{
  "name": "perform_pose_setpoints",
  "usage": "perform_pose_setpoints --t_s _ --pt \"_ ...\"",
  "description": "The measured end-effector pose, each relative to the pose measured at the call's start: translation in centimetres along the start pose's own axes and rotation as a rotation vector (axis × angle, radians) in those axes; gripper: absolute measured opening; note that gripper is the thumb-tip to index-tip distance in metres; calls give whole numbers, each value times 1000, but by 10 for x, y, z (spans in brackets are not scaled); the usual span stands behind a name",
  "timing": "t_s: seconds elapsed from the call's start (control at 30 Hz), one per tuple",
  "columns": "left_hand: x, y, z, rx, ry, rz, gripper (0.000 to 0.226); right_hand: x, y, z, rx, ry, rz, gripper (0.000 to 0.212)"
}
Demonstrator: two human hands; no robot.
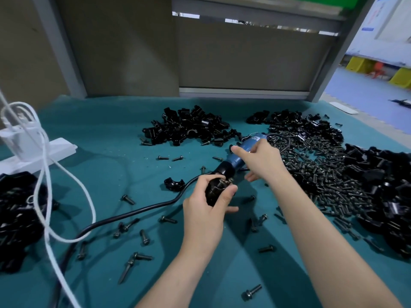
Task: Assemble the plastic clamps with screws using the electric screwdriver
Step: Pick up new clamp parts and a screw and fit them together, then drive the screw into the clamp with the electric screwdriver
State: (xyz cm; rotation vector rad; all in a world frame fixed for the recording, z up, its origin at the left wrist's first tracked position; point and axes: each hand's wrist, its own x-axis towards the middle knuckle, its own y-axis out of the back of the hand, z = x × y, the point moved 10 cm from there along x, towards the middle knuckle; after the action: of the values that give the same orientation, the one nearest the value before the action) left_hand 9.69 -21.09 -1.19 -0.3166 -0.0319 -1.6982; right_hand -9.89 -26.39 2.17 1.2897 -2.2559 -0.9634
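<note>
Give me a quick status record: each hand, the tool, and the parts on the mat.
left hand: grips a black clamp
right hand: holds the blue electric screwdriver
tool nose: against the clamp
screw pile: right of the hands
clamp pile: far side of green mat
clamp half: loose, left of the clamp

The left hand [205, 211] and right hand [261, 161] are bare, forearms [178, 274] uncovered, nails [231, 193] apparently short.
</note>
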Motion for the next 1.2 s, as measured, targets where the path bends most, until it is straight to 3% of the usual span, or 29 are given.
perform_pose_setpoints --t_s 0.1,0.33,0.47,0.6,0.67,0.77,0.83,1.0,1.07,1.2 --pt "-1 -3 3 -6 6 -29 11 10 -14 12 20 -151 -25 96" --pt "-2 -3 3 75 29 -55 14 19 -21 27 151 -298 71 70" --pt "-6 -10 3 199 8 -132 24 20 -30 44 752 -347 51 48" --pt "-10 -19 4 223 3 -202 13 23 -28 45 1126 -340 -2 33" --pt "-8 -13 4 241 9 -158 16 21 -25 42 1360 -341 -22 25" --pt "-3 1 6 275 17 -33 14 13 -21 24 1765 -371 -91 31" --pt "0 11 7 301 20 44 15 9 -14 -1 1993 -298 -168 34" --pt "1 21 7 354 16 119 14 3 -4 -39 2000 -58 -335 23" --pt "0 24 7 371 11 146 14 1 -5 -45 1975 -27 -368 14" --pt "1 31 4 394 27 203 18 -1 -2 -49 1962 -3 -342 16"
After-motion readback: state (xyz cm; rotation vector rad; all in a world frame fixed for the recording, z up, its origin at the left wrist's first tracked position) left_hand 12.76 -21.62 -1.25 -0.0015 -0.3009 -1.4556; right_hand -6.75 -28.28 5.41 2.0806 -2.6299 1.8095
